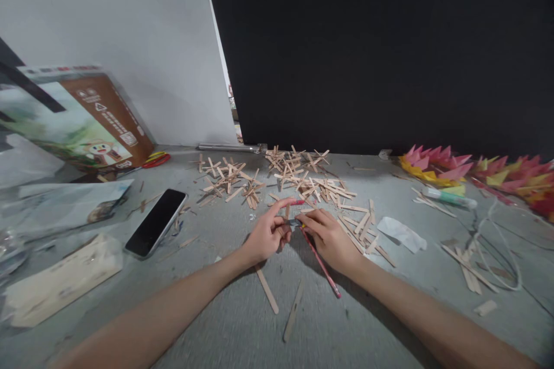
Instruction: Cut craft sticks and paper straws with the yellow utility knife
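My left hand and my right hand meet over the grey table. Between their fingertips is a small dark metal piece, pinched from both sides. My right hand also grips a pink pencil that slants down towards me. The left forefinger reaches forward beside a short red piece. Two loose wooden sticks lie just below my hands. A big scatter of stick crosses lies right behind the hands.
A black phone lies at the left, with a brown carton and plastic-wrapped sheets beyond. At the right are a glue tube, white paper, white cord and pink-yellow paper spikes. A black wall stands behind.
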Tool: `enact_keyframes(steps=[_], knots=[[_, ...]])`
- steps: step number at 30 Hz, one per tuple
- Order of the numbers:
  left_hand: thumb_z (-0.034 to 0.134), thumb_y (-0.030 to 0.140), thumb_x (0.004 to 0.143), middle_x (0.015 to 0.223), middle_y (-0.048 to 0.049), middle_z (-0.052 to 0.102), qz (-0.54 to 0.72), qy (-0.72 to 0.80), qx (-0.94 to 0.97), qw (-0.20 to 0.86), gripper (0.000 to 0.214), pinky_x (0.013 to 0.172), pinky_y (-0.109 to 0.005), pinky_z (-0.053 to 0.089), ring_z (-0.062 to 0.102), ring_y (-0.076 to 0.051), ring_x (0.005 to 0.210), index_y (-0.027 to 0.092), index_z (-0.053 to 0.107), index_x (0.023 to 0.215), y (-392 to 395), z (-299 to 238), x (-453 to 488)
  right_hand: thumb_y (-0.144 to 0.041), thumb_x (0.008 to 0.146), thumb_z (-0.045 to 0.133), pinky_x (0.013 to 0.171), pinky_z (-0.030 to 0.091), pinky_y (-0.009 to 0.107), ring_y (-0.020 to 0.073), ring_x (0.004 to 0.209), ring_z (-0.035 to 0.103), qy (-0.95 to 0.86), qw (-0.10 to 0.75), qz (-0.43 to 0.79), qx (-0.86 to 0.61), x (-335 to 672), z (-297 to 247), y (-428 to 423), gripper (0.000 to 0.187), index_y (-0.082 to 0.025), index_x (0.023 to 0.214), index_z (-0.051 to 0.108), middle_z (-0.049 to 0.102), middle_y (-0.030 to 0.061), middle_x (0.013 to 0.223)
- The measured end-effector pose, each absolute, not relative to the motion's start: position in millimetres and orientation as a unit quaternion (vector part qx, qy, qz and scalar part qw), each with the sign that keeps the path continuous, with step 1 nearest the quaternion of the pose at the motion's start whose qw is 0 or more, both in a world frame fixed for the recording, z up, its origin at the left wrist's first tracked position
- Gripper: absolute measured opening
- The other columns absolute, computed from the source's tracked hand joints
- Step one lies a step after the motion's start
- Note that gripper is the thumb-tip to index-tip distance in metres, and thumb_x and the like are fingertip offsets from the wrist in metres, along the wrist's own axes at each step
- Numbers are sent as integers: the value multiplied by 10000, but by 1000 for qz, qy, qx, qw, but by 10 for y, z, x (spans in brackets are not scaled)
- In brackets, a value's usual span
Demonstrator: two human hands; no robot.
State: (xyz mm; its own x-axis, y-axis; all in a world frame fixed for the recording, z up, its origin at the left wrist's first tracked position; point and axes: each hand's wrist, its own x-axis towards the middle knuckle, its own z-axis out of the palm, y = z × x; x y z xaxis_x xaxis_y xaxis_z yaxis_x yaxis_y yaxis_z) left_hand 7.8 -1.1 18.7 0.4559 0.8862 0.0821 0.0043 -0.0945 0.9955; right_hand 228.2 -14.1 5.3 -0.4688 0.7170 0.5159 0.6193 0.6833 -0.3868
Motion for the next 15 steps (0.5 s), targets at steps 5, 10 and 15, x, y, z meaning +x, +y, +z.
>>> enact_keyframes(steps=[5,10,15], knots=[[589,254,970,624,44,590,390,341,635,573,600,493,-177,426,483,-88,469,185,415,1540,-8,167,83,-118,1039,472,918,559,475,283,1052,615,-854,336,82,-388,2286,46,-136,385,-261,1365,618,667,112,1155],[586,248,969,632,46,597,391,348,633,570,621,484,-175,425,486,-87,459,189,384,1553,-22,181,84,-110,1038,464,921,555,473,277,1049,609,-858,332,91,-381,2286,68,-144,392,-265,1366,611,659,110,1150],[566,231,971,640,44,602,388,353,636,566,605,490,-183,439,494,-92,472,192,384,1547,-19,176,77,-104,1032,470,920,557,471,277,1049,608,-858,332,87,-382,2278,65,-146,391,-259,1363,610,656,113,1159]])
